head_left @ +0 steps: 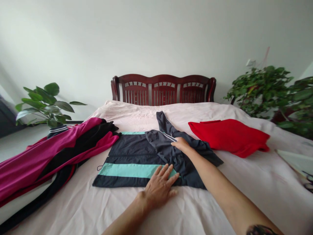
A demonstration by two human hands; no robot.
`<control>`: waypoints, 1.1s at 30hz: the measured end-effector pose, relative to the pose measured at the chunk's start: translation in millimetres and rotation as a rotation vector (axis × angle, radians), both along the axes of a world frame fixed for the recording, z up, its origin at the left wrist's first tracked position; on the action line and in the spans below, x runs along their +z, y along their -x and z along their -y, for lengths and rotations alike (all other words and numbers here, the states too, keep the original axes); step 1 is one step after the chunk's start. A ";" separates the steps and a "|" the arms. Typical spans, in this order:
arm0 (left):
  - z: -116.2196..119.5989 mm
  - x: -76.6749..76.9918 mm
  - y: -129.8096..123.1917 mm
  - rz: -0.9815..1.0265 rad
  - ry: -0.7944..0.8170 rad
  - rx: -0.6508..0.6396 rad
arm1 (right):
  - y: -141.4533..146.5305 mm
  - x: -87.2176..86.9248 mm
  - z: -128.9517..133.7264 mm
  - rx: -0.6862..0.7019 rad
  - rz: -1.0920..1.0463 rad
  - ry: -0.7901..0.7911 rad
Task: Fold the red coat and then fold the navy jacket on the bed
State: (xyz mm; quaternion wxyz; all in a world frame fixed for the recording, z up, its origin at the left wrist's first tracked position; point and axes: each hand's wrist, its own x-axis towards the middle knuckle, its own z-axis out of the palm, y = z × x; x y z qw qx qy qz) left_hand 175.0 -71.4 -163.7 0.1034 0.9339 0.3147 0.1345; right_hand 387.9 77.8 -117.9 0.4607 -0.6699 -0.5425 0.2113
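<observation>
A dark jacket (pixel 132 145) with a teal stripe lies spread sideways on the bed, its drawcord loop at the left end. My left hand (pixel 161 186) rests flat on its near edge, fingers stretched across the end of the teal band. Farther up, my right hand (pixel 180 144) is closed on a dark sleeve (pixel 156 140) with white piping, which is folded over the jacket's body. The fingertips of that hand are partly hidden. Another dark sleeve (pixel 164 121) points away toward the headboard.
A heap of magenta, black and white clothes (pixel 61 147) lies at the left. To the right is a folded red garment (pixel 230 135). Pink sheet (pixel 137 117) covers the bed before a dark wooden headboard (pixel 164 88). Leafy plants (pixel 46 101) stand at both sides.
</observation>
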 end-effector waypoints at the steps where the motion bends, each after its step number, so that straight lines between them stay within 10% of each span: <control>1: -0.3 -2.6 -0.4 -0.002 0.000 0.013 | -6.6 2.6 -2.3 -0.019 -0.038 -0.025; 10: 0.4 -9.4 -11.0 0.206 0.140 0.116 | -41.9 50.7 -9.1 -0.134 -0.234 -0.305; 14: -12.3 -6.8 -4.6 0.777 0.561 0.214 | 11.3 66.7 34.2 0.305 0.080 -0.484; 18: -37.7 2.8 35.7 1.522 1.223 0.396 | 51.0 51.9 94.8 0.916 0.626 -0.221; 21: -50.6 7.8 71.4 1.725 1.408 0.399 | 40.8 29.8 123.1 0.955 0.855 -0.101; 27: -46.0 9.9 70.6 1.376 1.215 0.396 | -12.8 10.2 137.2 0.670 0.973 -0.076; 33: -40.3 10.5 26.6 0.911 0.770 0.516 | -0.5 -6.2 154.1 0.637 1.066 -0.113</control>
